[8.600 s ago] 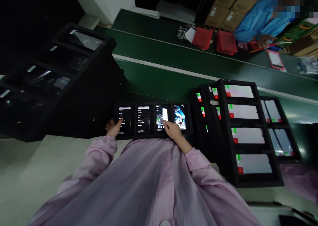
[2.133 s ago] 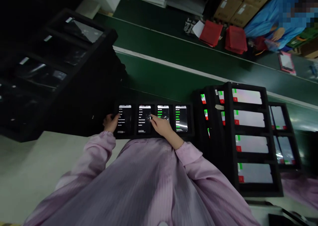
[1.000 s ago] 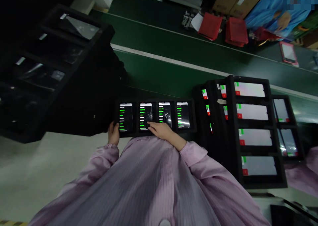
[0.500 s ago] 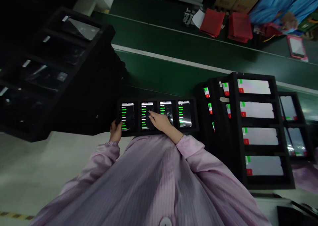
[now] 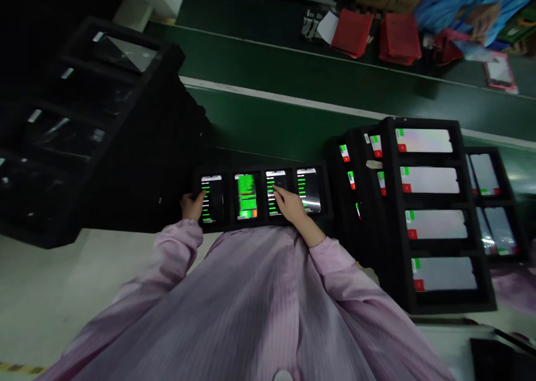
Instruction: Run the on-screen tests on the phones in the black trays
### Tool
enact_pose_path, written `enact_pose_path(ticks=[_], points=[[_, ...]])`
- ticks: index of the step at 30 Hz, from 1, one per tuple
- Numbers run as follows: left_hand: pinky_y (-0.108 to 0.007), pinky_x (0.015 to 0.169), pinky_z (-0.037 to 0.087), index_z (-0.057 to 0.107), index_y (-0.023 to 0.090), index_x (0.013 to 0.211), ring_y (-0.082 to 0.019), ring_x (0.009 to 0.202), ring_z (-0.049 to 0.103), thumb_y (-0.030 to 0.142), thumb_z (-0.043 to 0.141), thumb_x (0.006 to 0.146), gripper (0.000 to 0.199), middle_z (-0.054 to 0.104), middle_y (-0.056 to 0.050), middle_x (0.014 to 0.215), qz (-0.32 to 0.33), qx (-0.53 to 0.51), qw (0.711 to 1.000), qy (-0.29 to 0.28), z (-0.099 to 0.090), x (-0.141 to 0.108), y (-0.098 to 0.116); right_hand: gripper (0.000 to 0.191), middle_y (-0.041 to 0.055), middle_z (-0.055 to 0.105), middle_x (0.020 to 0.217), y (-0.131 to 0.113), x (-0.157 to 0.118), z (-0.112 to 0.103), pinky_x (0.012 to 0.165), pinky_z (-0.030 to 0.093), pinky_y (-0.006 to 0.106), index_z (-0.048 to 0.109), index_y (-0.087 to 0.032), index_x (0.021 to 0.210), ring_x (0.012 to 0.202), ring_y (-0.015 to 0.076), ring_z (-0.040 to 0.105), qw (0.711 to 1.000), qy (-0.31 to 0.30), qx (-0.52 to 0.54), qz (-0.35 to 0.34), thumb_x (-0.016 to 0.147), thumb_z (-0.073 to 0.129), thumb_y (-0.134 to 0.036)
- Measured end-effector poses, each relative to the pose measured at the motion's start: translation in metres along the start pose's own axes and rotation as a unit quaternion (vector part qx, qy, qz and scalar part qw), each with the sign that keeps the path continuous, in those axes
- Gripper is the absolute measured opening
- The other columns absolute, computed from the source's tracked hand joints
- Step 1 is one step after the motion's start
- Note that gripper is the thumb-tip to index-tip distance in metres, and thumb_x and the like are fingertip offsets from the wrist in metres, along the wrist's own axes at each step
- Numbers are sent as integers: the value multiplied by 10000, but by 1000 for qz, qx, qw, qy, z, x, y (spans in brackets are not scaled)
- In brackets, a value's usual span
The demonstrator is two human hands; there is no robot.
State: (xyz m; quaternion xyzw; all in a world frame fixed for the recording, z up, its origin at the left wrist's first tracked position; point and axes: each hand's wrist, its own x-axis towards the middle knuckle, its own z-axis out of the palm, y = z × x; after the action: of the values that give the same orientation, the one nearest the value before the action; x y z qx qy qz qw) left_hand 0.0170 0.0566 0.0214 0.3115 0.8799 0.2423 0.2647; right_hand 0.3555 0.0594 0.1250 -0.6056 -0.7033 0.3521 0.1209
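Observation:
A black foam tray (image 5: 228,224) with a row of several smartphones lies against my front. My left hand (image 5: 192,206) is closed round the tray's left end, its thumb over the rim at the leftmost smartphone (image 5: 213,199). My right hand (image 5: 292,206) holds nothing; its index finger is stretched onto the screen of the third smartphone (image 5: 272,179) from the left. Green text lines fill the second smartphone (image 5: 246,194), with coloured blocks at its bottom. The rightmost smartphone (image 5: 310,188) shows a list of green and white lines on black.
On the left rises a tall stack of black trays (image 5: 138,104) holding dark-screened phones. To the right, stacked trays (image 5: 435,202) hold lit phones with green and red corners. Red sheets (image 5: 352,32) lie across the green bench (image 5: 268,71), near a person in blue (image 5: 444,4).
My right index finger has moved right from the second smartphone to the third. The second screen has turned from a list to dense green lines. My left thumb has shifted up along the rim.

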Motion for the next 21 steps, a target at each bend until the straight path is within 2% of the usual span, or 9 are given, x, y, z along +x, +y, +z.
enact_pose_path(ticks=[5, 14, 16, 21], points=[[-463, 1046, 482, 626, 183, 1020, -308, 1149, 618, 533, 517, 861, 399, 677, -140, 1105, 2, 6, 1000, -5, -3, -5, -1, 389, 43, 690, 1352, 8, -1, -2, 1034, 547, 349, 623, -237, 1391, 1223, 224, 676, 999, 19, -9, 32, 1046, 461, -311], [-484, 1074, 446, 590, 206, 916, -314, 1165, 601, 447, 522, 850, 259, 659, -124, 1011, 0, -31, 999, 19, -3, -16, 2, 378, 39, 696, 1344, 15, -2, -2, 1027, 542, 346, 640, -250, 1369, 1212, 221, 682, 999, 15, -16, 32, 1044, 456, -309], [-488, 1078, 443, 582, 212, 914, -315, 1176, 595, 437, 522, 844, 243, 654, -114, 993, 0, -41, 999, 24, -3, -18, 2, 383, 41, 707, 1326, 24, -8, -6, 1010, 547, 340, 644, -253, 1364, 1193, 221, 692, 999, 40, -4, 36, 1044, 442, -310], [-469, 1084, 442, 575, 213, 937, -304, 1191, 589, 433, 527, 855, 240, 647, -107, 1028, -7, -49, 999, 20, -4, -23, 5, 430, 74, 762, 1204, 54, -29, -20, 906, 572, 318, 653, -212, 1351, 1038, 221, 748, 986, 138, 13, 96, 1046, 366, -310]])
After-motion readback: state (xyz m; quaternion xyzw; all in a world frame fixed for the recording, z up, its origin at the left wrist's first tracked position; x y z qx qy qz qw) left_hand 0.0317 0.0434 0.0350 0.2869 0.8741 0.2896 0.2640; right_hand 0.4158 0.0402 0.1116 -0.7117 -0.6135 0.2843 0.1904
